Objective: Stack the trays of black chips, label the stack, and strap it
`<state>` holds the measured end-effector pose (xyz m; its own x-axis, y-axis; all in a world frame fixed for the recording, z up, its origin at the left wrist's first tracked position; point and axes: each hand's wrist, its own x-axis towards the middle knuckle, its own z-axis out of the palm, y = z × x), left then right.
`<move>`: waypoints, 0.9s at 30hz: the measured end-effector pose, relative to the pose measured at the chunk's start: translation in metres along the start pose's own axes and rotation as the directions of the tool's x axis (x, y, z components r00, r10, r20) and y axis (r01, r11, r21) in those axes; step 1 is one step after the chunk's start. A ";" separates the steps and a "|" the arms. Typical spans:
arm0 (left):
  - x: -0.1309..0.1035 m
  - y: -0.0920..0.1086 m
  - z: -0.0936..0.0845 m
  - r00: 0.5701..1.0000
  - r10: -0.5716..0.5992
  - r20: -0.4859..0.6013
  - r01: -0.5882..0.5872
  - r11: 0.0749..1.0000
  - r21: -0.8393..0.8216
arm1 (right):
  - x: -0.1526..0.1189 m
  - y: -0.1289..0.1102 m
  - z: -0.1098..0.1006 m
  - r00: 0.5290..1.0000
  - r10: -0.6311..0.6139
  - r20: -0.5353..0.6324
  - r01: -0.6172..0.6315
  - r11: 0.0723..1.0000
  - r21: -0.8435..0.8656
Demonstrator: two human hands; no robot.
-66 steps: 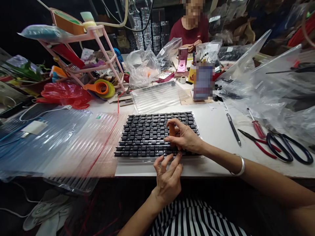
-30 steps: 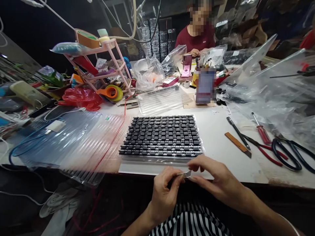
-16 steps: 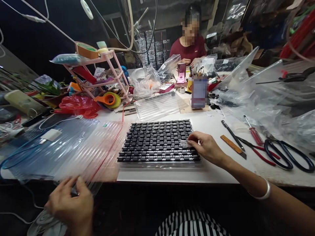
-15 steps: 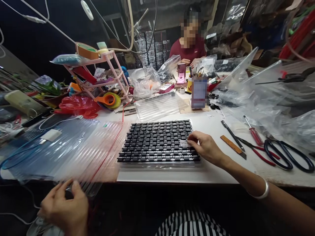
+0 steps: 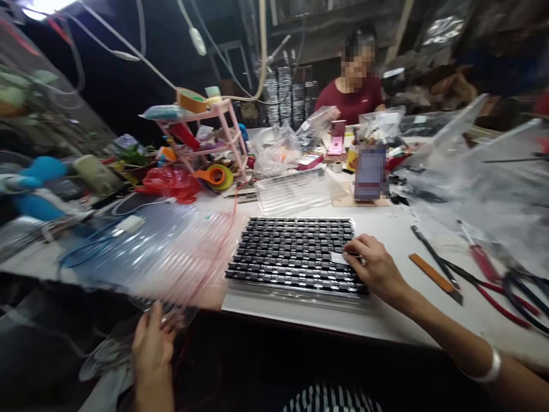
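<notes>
My right hand [image 5: 380, 269] is closed in a pinch on a small whitish strip [image 5: 338, 258], which lies over the right side of a clear tray [image 5: 295, 290]. Rows of small black electronic parts [image 5: 287, 252] fill this tray. Below the table's front edge, my left hand [image 5: 154, 337] is beside the near edge of the ribbed clear plastic sheets [image 5: 171, 246]. Its fingers look apart, with nothing plainly held, though motion blurs them. Whether they touch the plastic is unclear.
To the right lie an orange-handled cutter [image 5: 433, 274], a black pen-like tool [image 5: 435, 254], red-handled pliers [image 5: 510, 300], a screwdriver [image 5: 484, 260] and scissors [image 5: 523, 292]. Behind are a phone [image 5: 371, 174], clear trays [image 5: 294, 191] and a pink rack [image 5: 231, 129]. Across the table sits another person [image 5: 351, 97].
The view has swung left, so the table appears shifted right. My left hand has turned, its fingers now pointing up toward the sheet edge. My right hand still pinches the strip over the tray.
</notes>
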<state>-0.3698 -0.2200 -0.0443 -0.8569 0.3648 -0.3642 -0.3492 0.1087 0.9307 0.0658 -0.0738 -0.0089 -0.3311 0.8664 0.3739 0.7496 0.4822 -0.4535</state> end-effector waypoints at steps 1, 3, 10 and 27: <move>-0.004 0.001 0.003 1.000 0.013 0.002 -0.012 0.999 -0.031 | -0.002 0.002 0.002 0.999 -0.036 -0.017 0.036 0.999 -0.008; -0.007 0.002 0.007 1.000 0.021 0.001 -0.021 0.996 -0.087 | -0.003 0.007 0.006 0.993 -0.103 -0.050 0.102 0.994 -0.029; -0.008 0.000 0.002 1.000 0.001 0.028 0.005 0.980 -0.198 | -0.015 0.002 0.000 0.957 -0.269 -0.105 0.251 0.955 -0.159; -0.033 0.017 0.002 0.930 0.366 0.039 -0.334 0.884 -0.328 | -0.035 -0.006 0.008 0.880 -0.475 -0.032 0.437 0.833 -0.341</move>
<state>-0.3465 -0.2279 -0.0160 -0.9097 0.4153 0.0036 -0.1464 -0.3287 0.9330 0.0689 -0.1059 -0.0256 -0.6287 0.5291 0.5699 0.6747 0.7355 0.0615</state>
